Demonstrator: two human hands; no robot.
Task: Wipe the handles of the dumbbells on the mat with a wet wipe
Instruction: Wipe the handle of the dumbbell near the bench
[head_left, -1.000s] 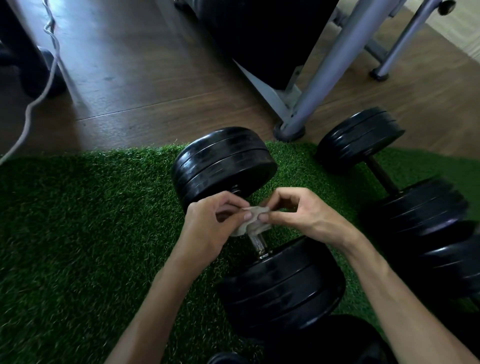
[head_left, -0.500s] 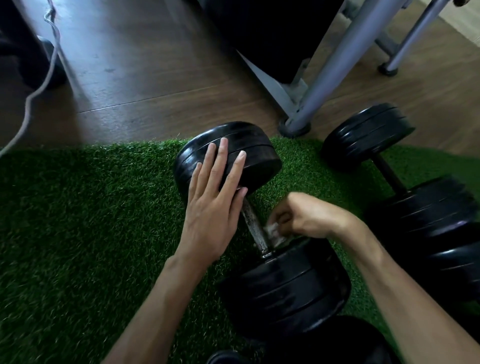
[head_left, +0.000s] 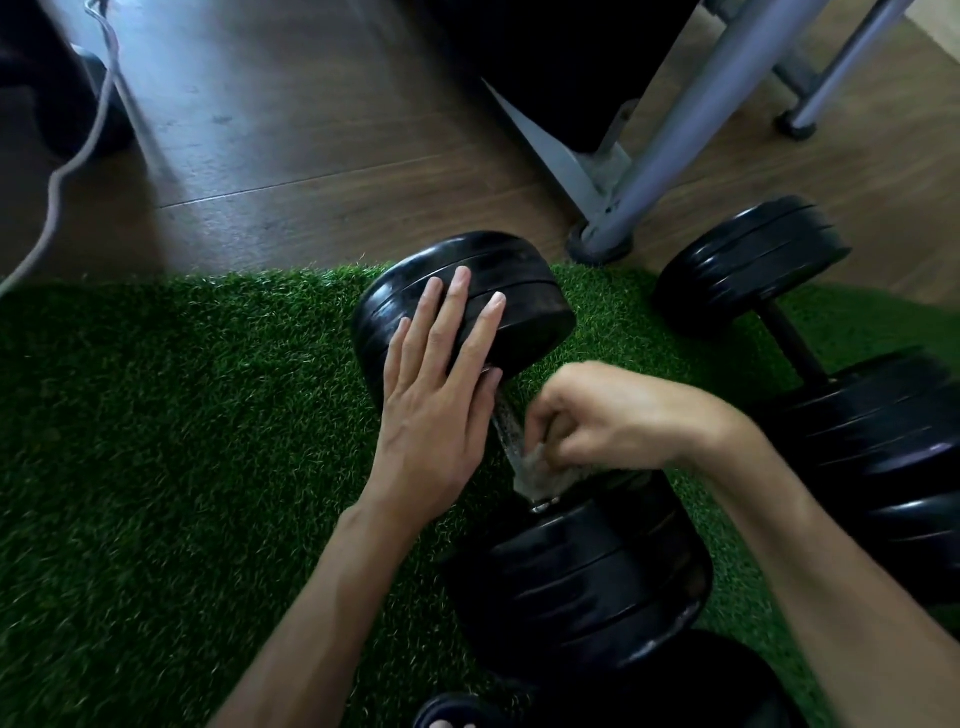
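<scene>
left hand (head_left: 439, 410) flat with straight fingers on dumbbell (head_left: 467, 306) plates, right hand (head_left: 597, 415) clutching wet wipe (head_left: 543, 475) against handle (head_left: 506, 431), green mat (head_left: 182, 441)

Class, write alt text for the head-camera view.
A right hand rubs a wet wipe on a dumbbell's handle on green turf mat, while the left hand rests flat on its far weight. Another dumbbell lies to the right.

My right hand (head_left: 597, 415) blurs and covers most of the wet wipe (head_left: 540, 475); my left hand (head_left: 441, 395) hides the handle's (head_left: 506, 428) far end. The second dumbbell (head_left: 810, 364) runs off the right edge.
</scene>
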